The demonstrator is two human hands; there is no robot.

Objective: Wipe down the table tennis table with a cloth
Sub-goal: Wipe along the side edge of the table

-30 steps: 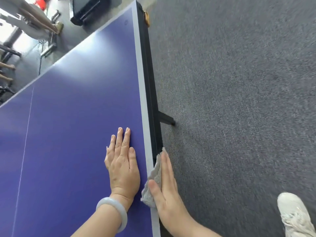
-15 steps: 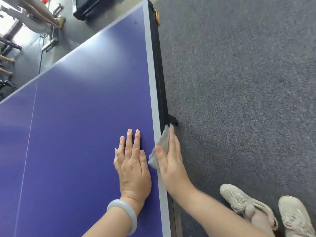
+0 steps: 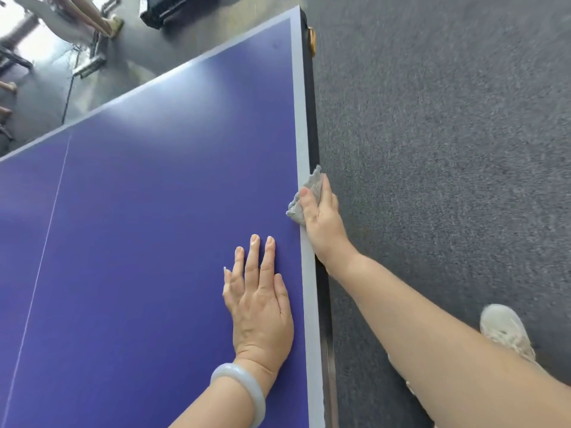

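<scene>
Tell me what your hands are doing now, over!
Left hand flat on the table top. Right hand holds grey cloth against the side edge. Small orange piece ahead near far corner.

1 blue table-tennis tabletop [image 3: 154,242], 1 crumpled grey cloth [image 3: 314,182], 2 hands: left hand [image 3: 262,307] + right hand [image 3: 321,217], 1 pale stone bangle [image 3: 247,387], 1 off-white sneaker [image 3: 503,329].

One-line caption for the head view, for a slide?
Right hand holds a grey cloth against the table edge; left hand rests flat on the blue top.

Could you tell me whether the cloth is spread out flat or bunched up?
Bunched up. The grey cloth shows as a crumpled wad in the right hand, pressed against the table's edge.
</scene>
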